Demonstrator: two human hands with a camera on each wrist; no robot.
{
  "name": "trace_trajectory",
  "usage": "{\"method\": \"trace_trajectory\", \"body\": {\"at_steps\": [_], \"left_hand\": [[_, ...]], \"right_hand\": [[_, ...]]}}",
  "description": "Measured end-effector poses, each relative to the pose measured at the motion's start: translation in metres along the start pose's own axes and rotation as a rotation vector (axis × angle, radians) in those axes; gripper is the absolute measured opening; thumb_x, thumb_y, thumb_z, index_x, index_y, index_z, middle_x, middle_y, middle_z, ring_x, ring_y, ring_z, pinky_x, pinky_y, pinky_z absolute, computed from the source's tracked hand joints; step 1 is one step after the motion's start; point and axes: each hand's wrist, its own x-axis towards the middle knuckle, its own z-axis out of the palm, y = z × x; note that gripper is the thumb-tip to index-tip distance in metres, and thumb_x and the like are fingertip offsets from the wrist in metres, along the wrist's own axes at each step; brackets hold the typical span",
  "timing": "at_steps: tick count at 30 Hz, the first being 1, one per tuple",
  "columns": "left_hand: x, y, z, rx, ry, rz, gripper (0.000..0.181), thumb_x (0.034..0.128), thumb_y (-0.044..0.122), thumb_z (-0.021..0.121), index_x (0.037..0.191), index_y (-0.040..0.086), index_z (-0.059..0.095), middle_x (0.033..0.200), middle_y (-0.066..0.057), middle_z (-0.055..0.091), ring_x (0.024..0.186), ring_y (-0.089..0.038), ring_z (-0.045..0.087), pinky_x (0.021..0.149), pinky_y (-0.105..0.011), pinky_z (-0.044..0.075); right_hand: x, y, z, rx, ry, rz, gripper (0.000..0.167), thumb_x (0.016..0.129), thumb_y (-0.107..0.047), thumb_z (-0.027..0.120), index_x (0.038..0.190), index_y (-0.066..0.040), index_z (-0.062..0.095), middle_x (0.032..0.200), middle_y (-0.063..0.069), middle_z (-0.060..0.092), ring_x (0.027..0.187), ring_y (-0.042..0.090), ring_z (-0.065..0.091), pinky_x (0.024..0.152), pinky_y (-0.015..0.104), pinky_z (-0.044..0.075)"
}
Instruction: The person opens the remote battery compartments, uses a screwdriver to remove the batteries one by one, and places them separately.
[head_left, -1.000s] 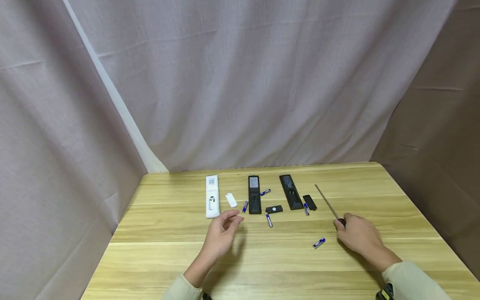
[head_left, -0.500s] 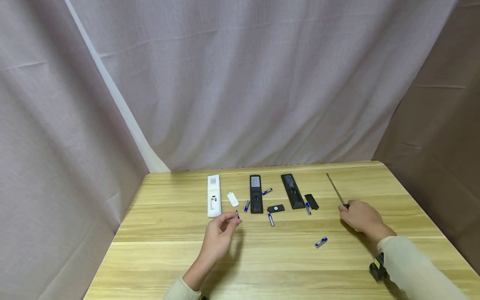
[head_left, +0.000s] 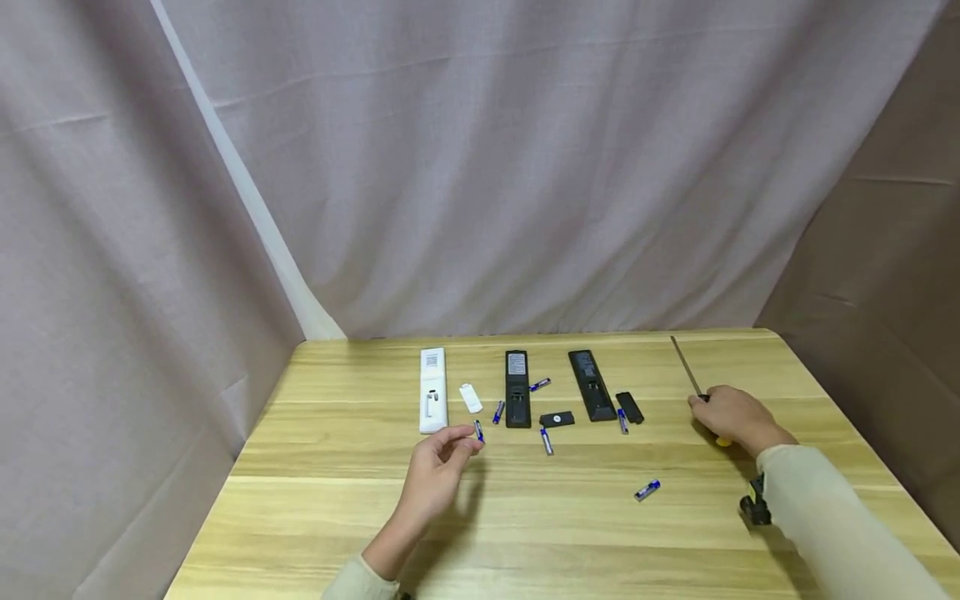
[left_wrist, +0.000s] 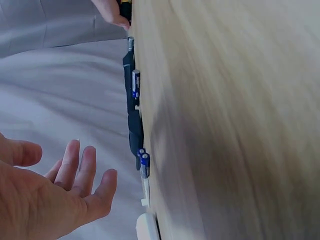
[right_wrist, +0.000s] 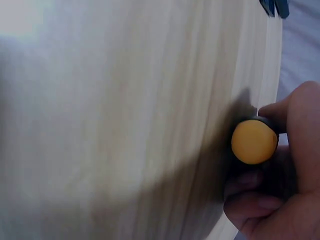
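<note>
My right hand (head_left: 738, 417) holds a screwdriver (head_left: 686, 367) by its dark handle, low at the table's right side. Its thin shaft points toward the back edge, and the yellow handle end (right_wrist: 254, 142) faces the right wrist camera. My left hand (left_wrist: 65, 192) hovers above the table with relaxed, spread fingers and nothing in them. Just past its fingertips in the head view is a blue-and-silver battery (head_left: 479, 431). A white remote control (head_left: 432, 392), back up with its battery bay uncovered, lies beyond this hand, beside a white battery cover (head_left: 470, 398).
Two black remote controls, one in the middle (head_left: 517, 392) and one farther right (head_left: 592, 385), lie back up. Near them are black covers (head_left: 557, 419) and several loose batteries, one nearer the front (head_left: 647, 490). A curtain (head_left: 525, 167) hangs behind the wooden table (head_left: 562, 533).
My right hand has moved away and to the right with the screwdriver. The left hand stays nearly in place; a battery by its fingertips has come into sight as the view shifted slightly.
</note>
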Motion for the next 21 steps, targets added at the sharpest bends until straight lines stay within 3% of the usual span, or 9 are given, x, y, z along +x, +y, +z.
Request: {"method": "trace_trajectory", "body": {"at_steps": [5, 8, 12, 14, 17, 19, 21], "left_hand": [[0.001, 0.0, 0.001, -0.01, -0.01, -0.011, 0.029, 0.1065, 0.009, 0.06, 0.128, -0.008, 0.069, 0.113, -0.022, 0.08, 0.112, -0.036, 0.076, 0.091, -0.013, 0.058], [-0.001, -0.002, 0.001, -0.003, -0.013, -0.012, 0.03, 0.1066, 0.009, 0.06, 0.128, -0.009, 0.069, 0.114, -0.024, 0.079, 0.112, -0.034, 0.077, 0.092, -0.014, 0.059], [-0.002, -0.005, -0.001, -0.004, -0.018, -0.011, 0.031, 0.1062, 0.01, 0.06, 0.129, -0.009, 0.068, 0.115, -0.026, 0.079, 0.112, -0.038, 0.076, 0.091, -0.013, 0.058], [-0.003, -0.006, -0.001, -0.006, -0.017, -0.013, 0.031, 0.1061, 0.01, 0.061, 0.129, -0.009, 0.068, 0.115, -0.026, 0.078, 0.113, -0.042, 0.075, 0.09, -0.014, 0.058], [-0.003, -0.006, -0.002, 0.0, -0.01, -0.014, 0.03, 0.1063, 0.009, 0.06, 0.129, -0.01, 0.067, 0.114, -0.026, 0.079, 0.114, -0.045, 0.074, 0.089, -0.014, 0.058], [-0.002, -0.006, -0.002, 0.006, -0.009, -0.016, 0.03, 0.1067, 0.009, 0.059, 0.129, -0.009, 0.068, 0.115, -0.026, 0.079, 0.114, -0.044, 0.074, 0.089, -0.014, 0.058], [-0.002, -0.006, -0.003, 0.009, -0.01, -0.019, 0.031, 0.1069, 0.009, 0.059, 0.13, -0.009, 0.067, 0.115, -0.025, 0.079, 0.114, -0.044, 0.074, 0.09, -0.013, 0.058]], "right_hand": [[0.0, 0.0, -0.005, -0.022, -0.009, -0.041, 0.065, 0.113, -0.04, 0.038, 0.126, 0.02, 0.059, 0.114, 0.037, 0.068, 0.092, 0.041, 0.068, 0.079, 0.056, 0.058], [-0.001, 0.002, -0.004, -0.028, -0.003, -0.055, 0.069, 0.113, -0.041, 0.04, 0.133, 0.022, 0.056, 0.125, 0.044, 0.063, 0.105, 0.054, 0.067, 0.089, 0.064, 0.058], [-0.002, 0.008, 0.001, -0.011, 0.012, -0.057, 0.079, 0.113, -0.047, 0.039, 0.141, 0.026, 0.047, 0.141, 0.05, 0.052, 0.126, 0.067, 0.054, 0.1, 0.072, 0.054], [-0.001, 0.009, 0.002, 0.014, 0.023, -0.056, 0.075, 0.113, -0.05, 0.039, 0.126, 0.021, 0.06, 0.12, 0.045, 0.064, 0.106, 0.059, 0.065, 0.086, 0.061, 0.061], [-0.001, 0.01, 0.002, 0.058, 0.022, -0.041, 0.064, 0.113, -0.051, 0.041, 0.099, 0.007, 0.065, 0.088, 0.027, 0.066, 0.077, 0.04, 0.065, 0.065, 0.042, 0.055], [-0.002, 0.009, -0.001, 0.077, 0.028, -0.036, 0.06, 0.113, -0.051, 0.042, 0.091, 0.002, 0.06, 0.077, 0.014, 0.06, 0.068, 0.026, 0.056, 0.058, 0.034, 0.044], [-0.006, 0.008, -0.002, 0.073, 0.054, -0.028, 0.062, 0.112, -0.05, 0.042, 0.096, 0.007, 0.061, 0.081, 0.018, 0.064, 0.07, 0.028, 0.059, 0.058, 0.036, 0.048]]}}
